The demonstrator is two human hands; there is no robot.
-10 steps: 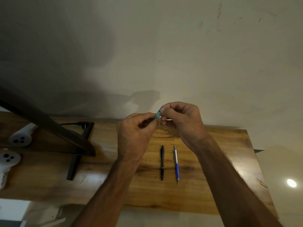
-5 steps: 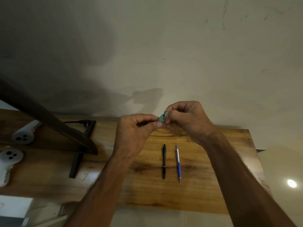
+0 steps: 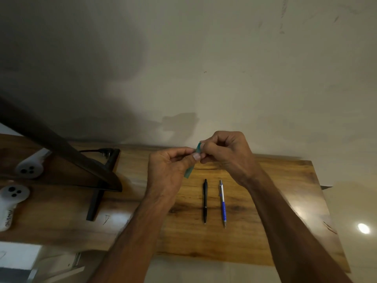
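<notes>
"Thin teal translucent strip (image 3: 188,172), where is it?"

"Up in the air above the far half of the brown wooden table (image 3: 265,201), between the two hands. The left hand (image 3: 167,170) pinches it between thumb and curled fingers; the right hand (image 3: 226,154) pinches its upper end, with the fingers folded tight. The lower end hangs free below the left thumb. What it is made of, I cannot tell."

"Anything under it or in the way?"

"Two pens lie on the table just nearer the person than the hands, side by side and apart: one slim black pen (image 3: 205,201) and one pen with a blue grip and a silver barrel (image 3: 222,203). Neither hand touches them. The hands themselves cover the middle of the strip."

"And further off?"

"To the left stands one dark flat screen (image 3: 61,148), tilted across the view, on a black bar-shaped stand (image 3: 95,203). One black cable (image 3: 91,150) runs behind it. Two white rounded controllers (image 3: 29,169) (image 3: 10,201) lie at the left edge, well apart from the hands. A plain pale wall (image 3: 204,58) rises behind the table."
</notes>
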